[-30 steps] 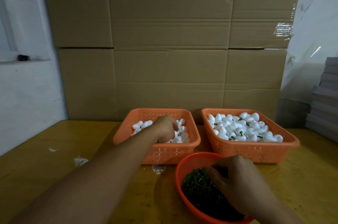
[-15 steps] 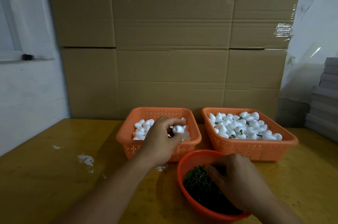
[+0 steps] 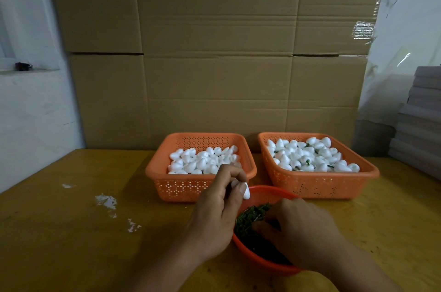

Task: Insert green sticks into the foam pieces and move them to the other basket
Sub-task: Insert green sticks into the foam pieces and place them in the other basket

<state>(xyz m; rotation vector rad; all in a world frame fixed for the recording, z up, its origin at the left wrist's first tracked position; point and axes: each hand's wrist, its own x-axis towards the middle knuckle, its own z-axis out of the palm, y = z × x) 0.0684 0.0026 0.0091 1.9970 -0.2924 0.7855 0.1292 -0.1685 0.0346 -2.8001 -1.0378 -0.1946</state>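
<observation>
My left hand (image 3: 216, 214) pinches one white foam piece (image 3: 246, 192) between thumb and fingertips, just above the far left rim of the round orange bowl (image 3: 260, 259). The bowl holds a heap of green sticks (image 3: 250, 216). My right hand (image 3: 303, 232) reaches into the bowl with its fingers down among the sticks; whether it grips one is hidden. Behind stands the left orange basket (image 3: 181, 188) filled with plain foam pieces. The right orange basket (image 3: 317, 186) holds foam pieces with green sticks in them.
The yellow wooden table (image 3: 71, 232) has white foam crumbs (image 3: 106, 199) to the left of my hands. A wall of cardboard boxes (image 3: 214, 53) stands right behind the baskets. Stacked grey boards (image 3: 420, 122) rise at the right edge.
My left hand has come back from the left basket with a foam piece and now holds it over the bowl's edge. My right hand stays in the sticks.
</observation>
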